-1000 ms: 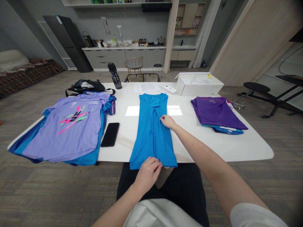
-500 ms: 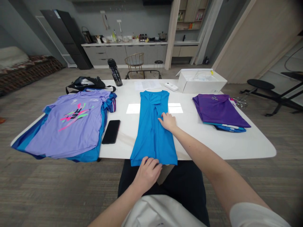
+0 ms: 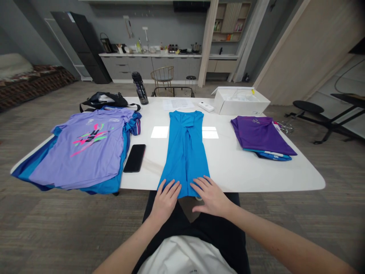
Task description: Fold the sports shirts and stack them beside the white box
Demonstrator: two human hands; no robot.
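A blue T-shirt [image 3: 186, 148] lies in front of me, its sides folded inward into a long strip, with the hem hanging slightly over the table's near edge. My left hand [image 3: 167, 199] rests on the hem's left corner, fingers extended over the cloth. On the right corner of the hem lies my right hand [image 3: 212, 198], its fingers spread and the thumb held apart below the edge. Neither hand visibly grips the fabric; the undersides of the fingers are hidden.
A black phone [image 3: 135, 158] lies left of the shirt, beside a pile topped by a lilac T-shirt [image 3: 91, 148]. Folded purple clothing [image 3: 261, 133] sits at right. Behind stand a bottle [image 3: 140, 89], papers [image 3: 178, 104], a white remote-like object [image 3: 205, 106] and a white box [image 3: 239, 106].
My right hand has moved from the shirt's middle down to the hem's right corner. My left hand has shifted left along the hem, and its fingers have straightened.
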